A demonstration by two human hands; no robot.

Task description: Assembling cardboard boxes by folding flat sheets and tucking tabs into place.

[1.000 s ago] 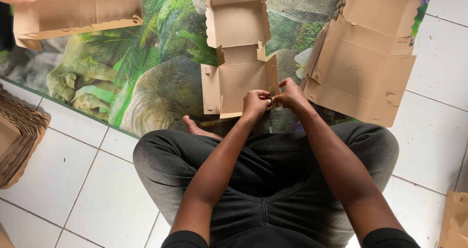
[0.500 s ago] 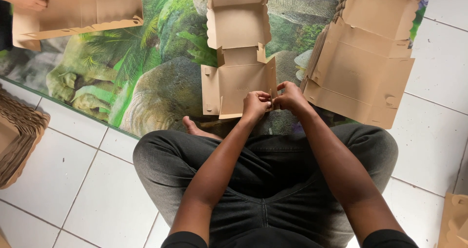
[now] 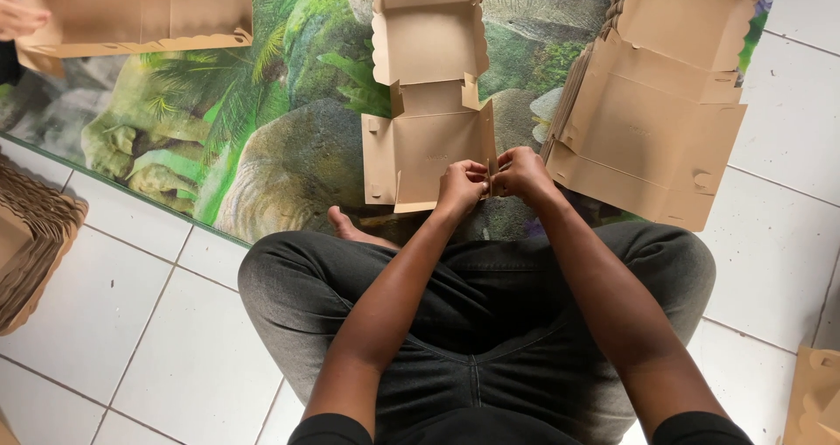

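on the printed mat (image 3: 262,139) lies a half-folded brown cardboard box (image 3: 429,147); the left hand (image 3: 461,185) and the right hand (image 3: 521,174) both pinch its upright right side flap, beside a stack of flat boxes (image 3: 652,121)

1. the person sits cross-legged on the floor (image 3: 157,340), facing a mat (image 3: 262,121) spread ahead of the knees.
2. a half-folded box (image 3: 430,104) lies on the mat, straight ahead.
3. the left hand (image 3: 461,187) and right hand (image 3: 522,172) meet at the box's near right corner.
4. a stack of flat boxes (image 3: 656,104) lies just right of it.
5. another box (image 3: 140,12) sits far left, a second person's hand (image 3: 19,16) touching it.
6. a pile of cardboard (image 3: 31,235) rests on the floor at left.
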